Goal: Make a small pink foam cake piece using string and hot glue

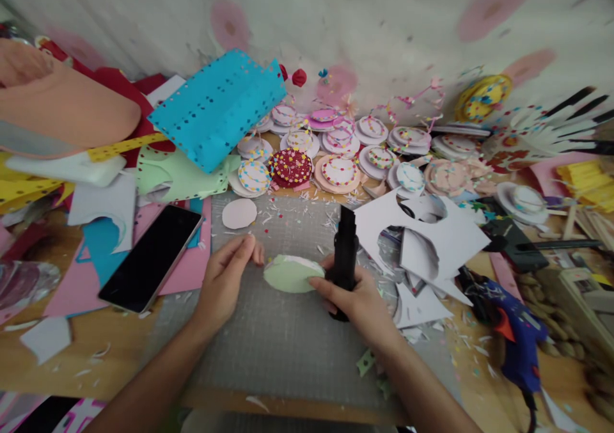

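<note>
In the middle of the head view, my right hand (357, 299) grips an upright black hand tool (344, 247), perhaps a stapler; its exact kind is unclear. The same hand's thumb and fingers pinch the edge of a pale green paper oval (293, 276), which has a white rim along its top. Left of the oval, apart from it, is my left hand (224, 278) with its fingertips pressed together. Whatever they may hold is too small to see. A pale pink paper disc (239, 213) lies on the grey cutting mat (268, 350), just beyond my left fingertips.
Rows of decorated small paper hats (339, 173) line the back. Cut white paper sheets (426, 235) lie right of my hands, with a blue glue gun (520, 334) beyond. A phone (152, 257) rests on coloured paper at left. A blue dotted sheet (218, 107) leans behind it.
</note>
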Motion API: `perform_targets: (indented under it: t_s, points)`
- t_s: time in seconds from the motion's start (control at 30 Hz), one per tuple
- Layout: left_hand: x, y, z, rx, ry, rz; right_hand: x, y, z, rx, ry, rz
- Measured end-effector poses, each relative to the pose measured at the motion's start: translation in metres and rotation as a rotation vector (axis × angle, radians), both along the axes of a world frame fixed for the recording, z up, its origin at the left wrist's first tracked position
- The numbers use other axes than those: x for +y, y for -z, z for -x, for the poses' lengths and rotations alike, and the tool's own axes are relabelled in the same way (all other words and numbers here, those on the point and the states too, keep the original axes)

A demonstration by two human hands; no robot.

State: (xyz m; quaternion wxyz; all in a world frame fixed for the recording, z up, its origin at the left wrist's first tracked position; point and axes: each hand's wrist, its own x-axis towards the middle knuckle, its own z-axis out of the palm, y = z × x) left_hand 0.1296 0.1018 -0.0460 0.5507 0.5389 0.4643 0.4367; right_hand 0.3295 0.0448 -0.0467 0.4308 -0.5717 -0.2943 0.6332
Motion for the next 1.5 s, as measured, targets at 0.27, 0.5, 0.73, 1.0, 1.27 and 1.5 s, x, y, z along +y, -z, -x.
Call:
perform_targets:
  t_s: [0.27, 0.5, 0.73, 1.0, 1.27, 1.5]
  points:
    - [-0.011, -0.01, -0.007, 0.199, 0.418, -0.291, -0.003, 0.001, 0.004, 0.185, -0.046, 0.023]
    - [-0.012, 0.004, -0.003, 0.502, 0.429, -0.684, -0.004, -0.002, 0.007, 0.062, 0.104, -0.087]
    - [-0.008, 0.007, -0.005, 0.751, 0.452, -0.914, -0.004, -0.004, 0.01, 0.211, 0.008, 0.055]
    - [-0.006, 0.004, -0.006, 0.758, 0.485, -0.95, -0.005, -0.005, 0.009, 0.292, 0.01, 0.064]
    - [-0.006, 0.006, -0.007, 0.779, 0.507, -0.974, -0.004, -0.001, 0.009, 0.122, 0.02, 0.033]
    - [-0.004, 0.01, -0.006, 0.807, 0.45, -0.977, -0.004, -0.004, 0.006, 0.206, 0.018, 0.012]
